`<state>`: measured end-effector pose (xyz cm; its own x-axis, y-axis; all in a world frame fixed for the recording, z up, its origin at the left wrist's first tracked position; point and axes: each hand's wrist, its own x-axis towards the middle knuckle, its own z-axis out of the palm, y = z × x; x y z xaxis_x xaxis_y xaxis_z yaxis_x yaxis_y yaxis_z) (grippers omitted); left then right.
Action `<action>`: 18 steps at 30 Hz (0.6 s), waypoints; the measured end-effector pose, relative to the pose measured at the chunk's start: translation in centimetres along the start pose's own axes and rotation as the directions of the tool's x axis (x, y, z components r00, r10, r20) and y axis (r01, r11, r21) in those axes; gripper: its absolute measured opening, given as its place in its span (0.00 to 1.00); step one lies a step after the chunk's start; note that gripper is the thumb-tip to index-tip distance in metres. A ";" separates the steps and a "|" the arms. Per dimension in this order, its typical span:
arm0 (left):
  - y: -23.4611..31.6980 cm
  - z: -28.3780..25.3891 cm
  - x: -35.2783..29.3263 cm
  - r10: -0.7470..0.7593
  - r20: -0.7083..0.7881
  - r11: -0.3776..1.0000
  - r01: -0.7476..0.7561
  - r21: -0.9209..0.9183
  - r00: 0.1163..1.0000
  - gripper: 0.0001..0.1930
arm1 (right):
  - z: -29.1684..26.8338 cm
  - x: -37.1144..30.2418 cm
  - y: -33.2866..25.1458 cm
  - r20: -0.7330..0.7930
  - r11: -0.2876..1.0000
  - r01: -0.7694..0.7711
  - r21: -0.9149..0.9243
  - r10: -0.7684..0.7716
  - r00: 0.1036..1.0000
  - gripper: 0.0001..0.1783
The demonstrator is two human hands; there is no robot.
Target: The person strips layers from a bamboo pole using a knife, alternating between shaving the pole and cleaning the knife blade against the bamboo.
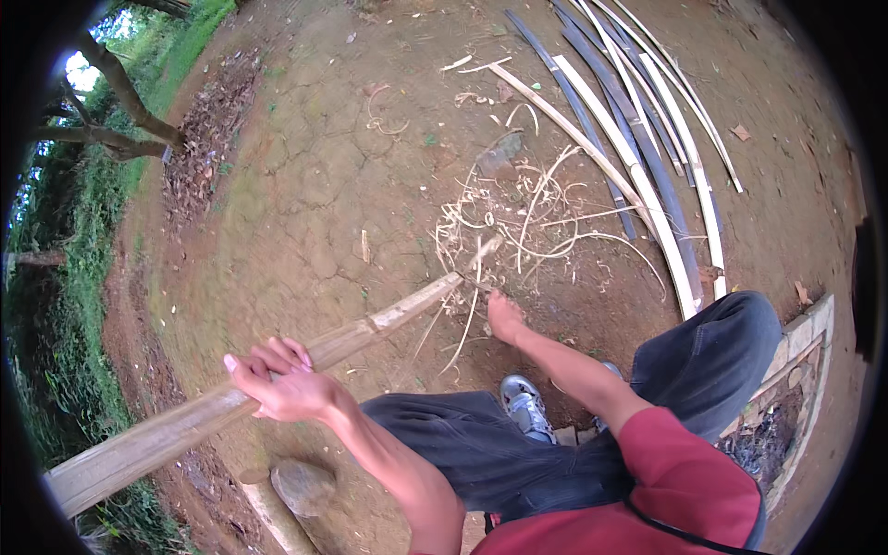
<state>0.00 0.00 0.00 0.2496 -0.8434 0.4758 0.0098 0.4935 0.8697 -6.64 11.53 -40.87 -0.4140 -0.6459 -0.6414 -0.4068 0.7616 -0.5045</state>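
Pole (344,342), pale and jointed, is laid on a slant: from the lower left, where its broader end is cut off by the dark rim of the view, its long axis is carried upward and rightward, with the narrower end pointed toward the middle. Below it, a rounded stone (303,487) is seen beside a log (280,520), whose lower part is cut off. The upper side of the pole is crossed by the left hand (282,379); its fingers are partly bent and somewhat spread, but how firmly the pole is held cannot be told. At the narrower end a slim, dark tool (477,285) is set across the wood. Its outline is hard to make out, as is whether the pale piece just beyond it belongs to the pole. Around that end, curled shavings (462,222) are scattered on the ground (277,231). Just right of the tool, the fingers of the right hand (505,317) are closed about its handle, which is hidden by them. Farther right, long pale and dark strips (592,120) are spread, angled down toward the right knee (740,338).
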 end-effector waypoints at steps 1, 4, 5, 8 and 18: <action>0.2 0.1 -0.4 -0.015 -0.003 1.000 0.015 -0.011 1.000 0.22 | -0.6 -1.0 -0.1 0.040 0.999 0.040 -0.007 -0.039 0.998 0.18; -0.3 -0.8 -0.6 -0.044 -0.074 0.999 0.044 -0.009 0.996 0.22 | -5.5 -5.4 -2.3 0.048 0.995 0.089 0.054 -0.092 0.995 0.15; -0.6 0.5 0.3 0.018 -0.087 0.998 -0.023 -0.056 0.996 0.22 | -8.3 -3.4 -5.3 -0.039 0.981 0.151 0.123 -0.147 0.988 0.14; -0.5 0.4 0.7 -0.010 -0.030 0.999 0.009 -0.047 0.999 0.22 | -3.6 -2.6 -3.8 -0.127 0.996 0.056 0.064 -0.048 0.991 0.13; -0.4 0.0 0.6 -0.008 -0.083 0.999 0.005 -0.036 0.997 0.23 | -7.2 -6.3 -9.2 -0.052 0.933 0.243 0.265 -0.238 0.970 0.16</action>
<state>0.18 -0.73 -0.03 0.3286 -0.8269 0.4563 0.0456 0.4965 0.8668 -6.12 8.20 -28.02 -0.3470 -0.8103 -0.4723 -0.2646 0.5677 -0.7795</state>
